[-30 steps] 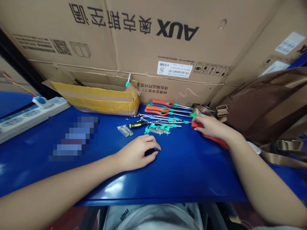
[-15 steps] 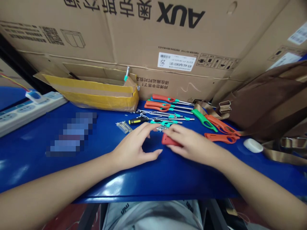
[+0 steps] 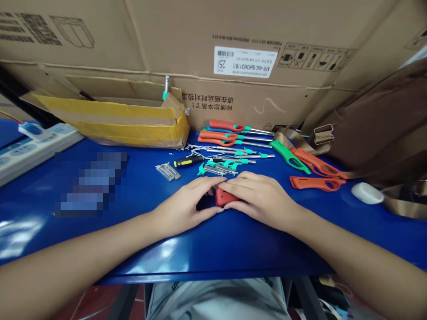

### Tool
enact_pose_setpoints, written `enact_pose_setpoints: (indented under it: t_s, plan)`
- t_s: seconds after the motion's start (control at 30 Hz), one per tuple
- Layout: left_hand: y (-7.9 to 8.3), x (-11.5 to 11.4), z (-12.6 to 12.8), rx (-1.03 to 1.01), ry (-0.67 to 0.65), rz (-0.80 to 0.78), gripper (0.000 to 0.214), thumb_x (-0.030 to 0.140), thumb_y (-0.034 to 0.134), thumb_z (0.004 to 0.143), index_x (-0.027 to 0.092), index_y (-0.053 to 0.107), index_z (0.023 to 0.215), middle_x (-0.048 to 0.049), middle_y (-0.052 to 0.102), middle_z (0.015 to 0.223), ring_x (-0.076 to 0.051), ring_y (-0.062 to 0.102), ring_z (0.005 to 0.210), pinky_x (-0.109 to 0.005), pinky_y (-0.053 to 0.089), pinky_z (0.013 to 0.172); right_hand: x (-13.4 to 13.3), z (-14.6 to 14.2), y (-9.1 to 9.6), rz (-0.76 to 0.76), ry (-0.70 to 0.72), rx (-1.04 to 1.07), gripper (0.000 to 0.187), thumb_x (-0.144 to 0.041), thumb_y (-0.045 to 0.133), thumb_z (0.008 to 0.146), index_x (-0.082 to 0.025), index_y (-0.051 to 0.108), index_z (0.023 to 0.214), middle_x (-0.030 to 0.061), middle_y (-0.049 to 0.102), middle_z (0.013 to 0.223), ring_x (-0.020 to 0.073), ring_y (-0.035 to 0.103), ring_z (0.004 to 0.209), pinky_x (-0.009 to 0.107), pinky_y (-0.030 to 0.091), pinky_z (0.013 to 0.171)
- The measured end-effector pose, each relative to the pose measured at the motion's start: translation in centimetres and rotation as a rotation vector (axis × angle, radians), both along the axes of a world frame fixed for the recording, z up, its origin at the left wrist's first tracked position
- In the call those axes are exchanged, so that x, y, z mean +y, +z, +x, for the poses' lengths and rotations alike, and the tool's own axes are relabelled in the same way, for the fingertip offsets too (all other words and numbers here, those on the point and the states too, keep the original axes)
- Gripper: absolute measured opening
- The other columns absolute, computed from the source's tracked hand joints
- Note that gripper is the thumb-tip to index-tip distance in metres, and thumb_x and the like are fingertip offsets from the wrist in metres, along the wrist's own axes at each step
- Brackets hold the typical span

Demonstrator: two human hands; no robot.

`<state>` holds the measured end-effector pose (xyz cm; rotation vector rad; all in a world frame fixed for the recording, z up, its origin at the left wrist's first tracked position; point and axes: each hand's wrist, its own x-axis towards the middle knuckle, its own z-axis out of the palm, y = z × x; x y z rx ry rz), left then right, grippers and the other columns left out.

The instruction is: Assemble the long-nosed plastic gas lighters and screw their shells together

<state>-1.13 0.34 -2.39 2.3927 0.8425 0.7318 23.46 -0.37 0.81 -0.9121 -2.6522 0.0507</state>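
A red lighter handle shell (image 3: 224,197) lies low over the blue table, mostly hidden under my fingers. My right hand (image 3: 258,195) is closed over its right part, with the thumb below and the fingers across the top. My left hand (image 3: 190,200) curls around the shell's left end, thumb tip and index fingertip meeting its edges. Just behind my fingers lie clear fuel tanks (image 3: 220,169) and turquoise plastic parts (image 3: 202,169). More clear tanks (image 3: 167,171) rest to the left, near a black and yellow screwdriver (image 3: 188,162).
Lighters with orange handles (image 3: 216,138) and metal tubes lie at the back. Green (image 3: 289,156) and orange shells (image 3: 316,182) sit to the right, near a white rounded case (image 3: 367,193) and a brown bag (image 3: 376,120). A yellow-taped carton (image 3: 133,133) and power strip (image 3: 63,138) stand left.
My left hand has closed in on the red shell's left end, thumb and index now at it. The right hand and shell moved slightly left. The camera view has tilted down.
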Motion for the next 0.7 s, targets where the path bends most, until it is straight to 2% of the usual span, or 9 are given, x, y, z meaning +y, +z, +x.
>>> enact_pose_setpoints:
  t_s: [0.17, 0.23, 0.3, 0.37, 0.47, 0.57, 0.63, 0.7]
  plan:
    - [0.4, 0.1, 0.3, 0.004, 0.042, 0.011, 0.058, 0.03, 0.068, 0.094, 0.022, 0.044, 0.146, -0.0096, 0.064, 0.134, -0.022, 0.066, 0.114, -0.038, 0.057, 0.099, -0.3, 0.1, 0.4, 0.084, -0.013, 0.01, 0.035, -0.035, 0.047, 0.105, -0.022, 0.065, 0.133, 0.0088, 0.075, 0.122, 0.0244, 0.067, 0.109, 0.04, 0.055, 0.09]
    - [0.7, 0.2, 0.4, 0.017, 0.03, 0.018, 0.051, 0.028, 0.065, 0.095, 0.021, 0.048, 0.143, -0.009, 0.066, 0.13, -0.021, 0.065, 0.114, -0.037, 0.056, 0.099, -0.8, 0.2, 0.8, 0.118, -0.017, -0.005, 0.035, -0.029, 0.04, 0.107, -0.023, 0.066, 0.131, 0.0078, 0.077, 0.116, 0.0227, 0.069, 0.103, 0.038, 0.054, 0.085]
    - [1.0, 0.3, 0.4, 0.044, -0.026, 0.031, 0.035, 0.025, 0.061, 0.098, 0.02, 0.058, 0.133, -0.0078, 0.068, 0.124, -0.021, 0.064, 0.114, -0.035, 0.054, 0.1, -1.3, 0.2, 1.0, 0.135, -0.003, -0.043, 0.037, -0.027, 0.035, 0.108, -0.023, 0.069, 0.122, 0.0056, 0.079, 0.106, 0.0199, 0.071, 0.089, 0.034, 0.052, 0.074]
    - [1.2, 0.4, 0.4, 0.067, -0.079, 0.048, 0.022, 0.022, 0.057, 0.1, 0.019, 0.067, 0.12, -0.0071, 0.068, 0.119, -0.019, 0.063, 0.112, -0.035, 0.052, 0.101, -1.9, 0.0, 0.9, 0.105, 0.025, -0.11, 0.039, -0.032, 0.035, 0.109, -0.023, 0.073, 0.107, 0.0029, 0.08, 0.091, 0.0181, 0.071, 0.076, 0.032, 0.046, 0.063]
    - [1.4, 0.5, 0.4, 0.069, -0.088, 0.061, 0.021, 0.022, 0.055, 0.101, 0.02, 0.07, 0.115, -0.0071, 0.067, 0.117, -0.019, 0.062, 0.11, -0.034, 0.051, 0.1, -2.3, -0.4, 0.5, 0.024, 0.024, -0.182, 0.046, -0.047, 0.04, 0.107, -0.022, 0.071, 0.085, 0.0015, 0.076, 0.076, 0.0172, 0.068, 0.066, 0.031, 0.04, 0.057]
    - [1.4, 0.4, 0.5, 0.071, -0.084, 0.058, 0.022, 0.021, 0.055, 0.1, 0.019, 0.071, 0.115, -0.0071, 0.067, 0.116, -0.019, 0.061, 0.109, -0.034, 0.051, 0.098, -2.3, -0.9, 0.1, -0.001, -0.052, -0.116, 0.045, -0.054, 0.045, 0.104, -0.021, 0.071, 0.091, 0.0036, 0.075, 0.083, 0.0182, 0.069, 0.074, 0.03, 0.043, 0.06]
    - [1.4, 0.4, 0.4, 0.072, -0.057, 0.072, 0.021, 0.021, 0.055, 0.099, 0.019, 0.071, 0.114, -0.0078, 0.066, 0.117, -0.02, 0.06, 0.111, -0.036, 0.05, 0.1, -2.1, -1.0, 0.2, -0.027, -0.113, -0.029, 0.042, -0.053, 0.047, 0.103, -0.02, 0.071, 0.095, 0.0042, 0.073, 0.087, 0.0186, 0.068, 0.08, 0.03, 0.045, 0.063]
    - [1.5, 0.3, 0.3, 0.059, -0.01, 0.093, 0.021, 0.025, 0.057, 0.099, 0.02, 0.071, 0.114, -0.0087, 0.064, 0.121, -0.022, 0.058, 0.116, -0.039, 0.048, 0.103, -1.6, -0.7, 0.3, -0.066, -0.175, 0.056, 0.037, -0.048, 0.049, 0.104, -0.02, 0.07, 0.09, 0.0036, 0.071, 0.085, 0.0179, 0.066, 0.08, 0.029, 0.047, 0.065]
